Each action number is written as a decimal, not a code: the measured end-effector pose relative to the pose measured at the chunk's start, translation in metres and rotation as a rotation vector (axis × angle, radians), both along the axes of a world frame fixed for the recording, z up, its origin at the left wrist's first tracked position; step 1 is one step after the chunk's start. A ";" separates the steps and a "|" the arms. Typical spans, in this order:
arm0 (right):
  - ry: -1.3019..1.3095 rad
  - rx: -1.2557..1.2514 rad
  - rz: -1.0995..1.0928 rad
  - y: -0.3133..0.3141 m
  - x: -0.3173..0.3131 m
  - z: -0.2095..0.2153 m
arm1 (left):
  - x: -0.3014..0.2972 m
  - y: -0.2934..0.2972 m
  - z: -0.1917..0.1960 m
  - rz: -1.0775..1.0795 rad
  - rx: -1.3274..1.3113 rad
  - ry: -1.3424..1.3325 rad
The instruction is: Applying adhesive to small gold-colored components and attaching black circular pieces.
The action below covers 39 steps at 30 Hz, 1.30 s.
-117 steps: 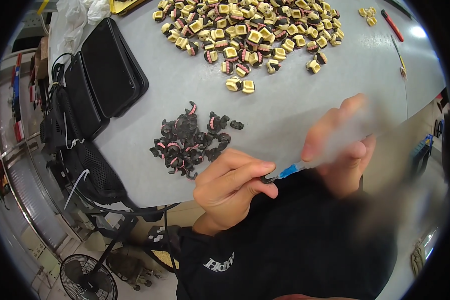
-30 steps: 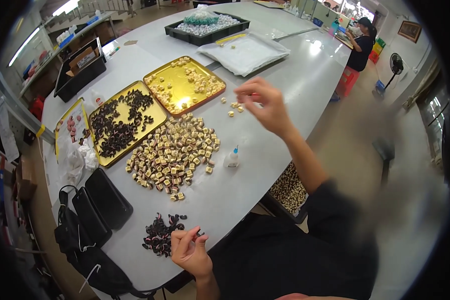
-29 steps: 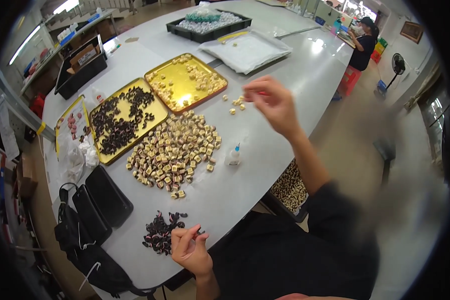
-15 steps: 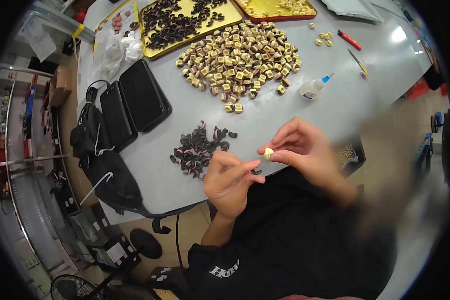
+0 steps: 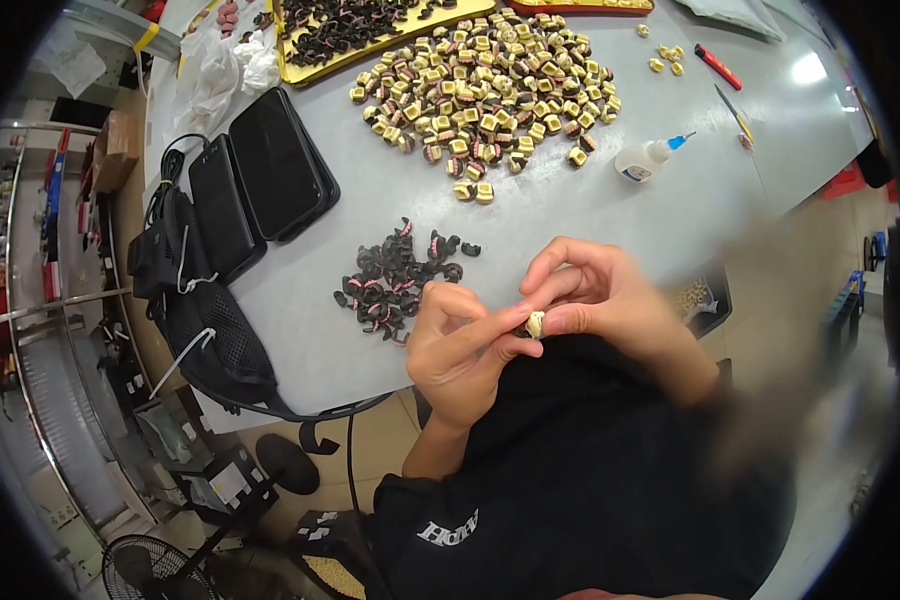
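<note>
Just in front of me, my two hands meet fingertip to fingertip. My right hand [image 5: 605, 300] pinches a small cream-coloured piece [image 5: 536, 323] between thumb and fingers. Pressed close against it is a small black curved piece [image 5: 521, 331], mostly hidden, in the closed thumb and fingers of my left hand [image 5: 457, 352]. Beside the left hand lies a loose heap of black curved pieces [image 5: 390, 270], some edged with pink. Farther back spreads a large pile of small cream-and-black pieces [image 5: 485, 95], several with pink strips.
A small bottle with a blue needle tip [image 5: 645, 160] stands right of the pile. Behind are a yellow tray [image 5: 305, 72] of black pieces, a red tray [image 5: 630, 6], a red pen-like tool [image 5: 717, 65] and a pointed tool [image 5: 735, 115]. Black devices [image 5: 280, 170] lie on the left.
My hands have come together, bringing the cream piece against the black curved piece; they were apart before. The view has shifted slightly, so the table's far things sit higher.
</note>
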State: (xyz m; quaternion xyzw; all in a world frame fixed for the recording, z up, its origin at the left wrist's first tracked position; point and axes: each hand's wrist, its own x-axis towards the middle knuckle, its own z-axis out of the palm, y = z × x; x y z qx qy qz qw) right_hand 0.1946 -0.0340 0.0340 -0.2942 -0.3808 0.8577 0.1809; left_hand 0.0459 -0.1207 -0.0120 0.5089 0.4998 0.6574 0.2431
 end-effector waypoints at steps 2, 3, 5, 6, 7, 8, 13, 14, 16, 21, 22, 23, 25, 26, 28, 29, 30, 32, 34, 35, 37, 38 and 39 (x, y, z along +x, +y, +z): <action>0.006 -0.025 0.005 0.002 -0.001 -0.004 | -0.001 0.001 -0.004 0.021 0.000 0.047; 0.013 -0.043 0.010 0.003 -0.002 -0.005 | -0.001 0.002 -0.005 0.031 0.003 0.070; 0.019 -0.063 0.014 0.005 -0.002 -0.009 | -0.002 0.003 -0.006 0.024 0.000 0.088; 0.043 -0.066 0.020 0.006 -0.002 -0.012 | -0.003 0.004 -0.007 0.018 0.001 0.109; 0.068 -0.070 0.026 0.007 -0.002 -0.017 | -0.003 0.005 -0.008 0.013 0.002 0.130; 0.093 -0.073 0.033 0.008 -0.002 -0.020 | -0.003 0.006 -0.009 0.013 -0.002 0.129; 0.148 -0.154 0.022 0.009 -0.007 -0.027 | -0.003 0.008 -0.015 0.035 0.013 0.164; 0.143 -0.159 0.031 0.010 -0.008 -0.027 | -0.003 0.009 -0.015 0.041 0.012 0.158; 0.132 -0.167 0.048 0.011 -0.008 -0.028 | -0.003 0.009 -0.017 0.049 0.008 0.151; 0.130 -0.183 0.067 0.014 -0.009 -0.033 | -0.004 0.009 -0.016 0.011 -0.015 0.075; 0.171 -0.178 0.103 0.015 -0.007 -0.037 | -0.004 0.010 -0.015 -0.002 -0.020 0.058; 0.213 -0.173 0.139 0.016 -0.006 -0.040 | -0.004 0.010 -0.015 -0.015 -0.025 0.040; 0.252 -0.171 0.175 0.018 -0.005 -0.044 | -0.007 0.010 -0.018 -0.045 -0.005 0.013; 0.252 -0.178 0.201 0.018 -0.005 -0.046 | -0.009 0.011 -0.019 -0.075 0.017 -0.012; 0.252 -0.195 0.256 0.019 -0.005 -0.046 | -0.013 0.011 -0.022 -0.102 0.036 -0.038; 0.251 -0.199 0.257 0.019 -0.005 -0.047 | -0.015 0.010 -0.024 -0.108 0.042 -0.022; 0.236 -0.216 0.262 0.019 -0.007 -0.046 | -0.016 0.010 -0.025 -0.114 0.049 -0.005; 0.205 -0.248 0.271 0.018 -0.009 -0.048 | -0.017 0.010 -0.028 -0.117 0.053 0.009; 0.231 -0.235 0.296 0.019 -0.010 -0.052 | -0.017 0.010 -0.028 -0.129 0.044 -0.023; 0.259 -0.219 0.320 0.019 -0.010 -0.054 | -0.018 0.009 -0.029 -0.135 0.040 -0.040; 0.285 -0.206 0.344 0.019 -0.010 -0.057 | -0.018 0.008 -0.031 -0.139 0.039 -0.046; 0.285 -0.209 0.349 0.018 -0.010 -0.058 | -0.018 0.008 -0.032 -0.145 0.040 -0.051; 0.286 -0.212 0.353 0.018 -0.010 -0.058 | -0.019 0.007 -0.033 -0.151 0.041 -0.056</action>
